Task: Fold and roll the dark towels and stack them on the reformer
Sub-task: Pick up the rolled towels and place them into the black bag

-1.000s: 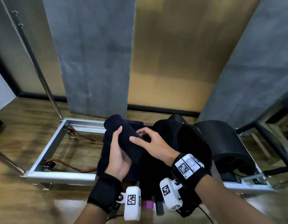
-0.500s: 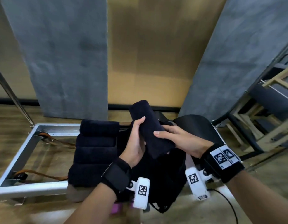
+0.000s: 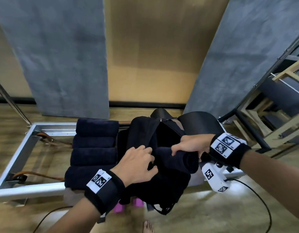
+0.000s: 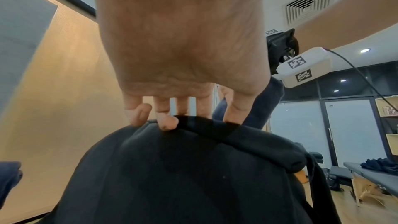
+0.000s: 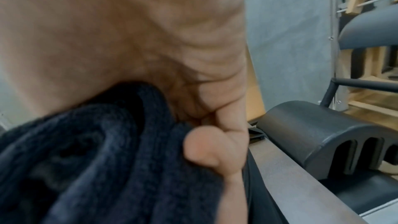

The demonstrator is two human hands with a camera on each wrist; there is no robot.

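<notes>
now my right hand (image 3: 190, 145) grips the rolled towel (image 3: 177, 159) from above, fingers curled over it and thumb tucked under its end; the roll lies nearly level across the open top of the black bag (image 3: 155, 185). half a second ago the same roll stood tilted upright between both hands. my left hand (image 3: 137, 163) has left the roll: its fingers are bent and pinch the bag's black rim, which the left wrist view confirms (image 4: 170, 122). the right wrist view shows navy terry cloth (image 5: 92, 151) filling my palm. four rolled towels (image 3: 93, 148) lie side by side, touching, on the reformer (image 3: 32, 189) just left of the bag, as before. the head camera has panned right and tipped down, so the wooden apparatus (image 3: 279, 115) at right shows more fully. a black curved barrel (image 3: 202, 121) sits behind the bag.
</notes>
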